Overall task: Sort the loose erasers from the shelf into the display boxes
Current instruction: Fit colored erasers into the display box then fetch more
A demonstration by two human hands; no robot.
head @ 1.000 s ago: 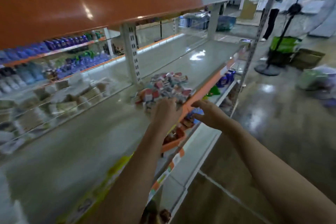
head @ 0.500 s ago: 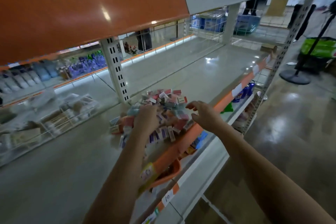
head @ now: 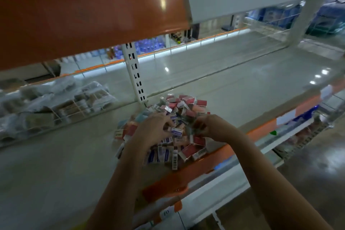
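I see both hands in the eraser pile [head: 173, 127]: left grip [head: 153, 130] pinches a blue-labelled eraser [head: 177, 132], its long axis pointing across toward the right grip [head: 211, 127]; that one's curled, contents unclear.

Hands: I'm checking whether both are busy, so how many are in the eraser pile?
2: left hand on the pile's left-centre, right hand on its right-centre, among loose erasers.

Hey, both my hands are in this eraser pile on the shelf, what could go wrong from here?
The eraser pile spreads right up to the shelf's orange front edge, so raking with the left hand or right hand could push erasers off onto the lower shelf or floor. The red and blue-labelled packs lie mixed and the light is dim, so grabbing handfuls risks mis-sorting. No display box shows in this view, so carrying may drop some.
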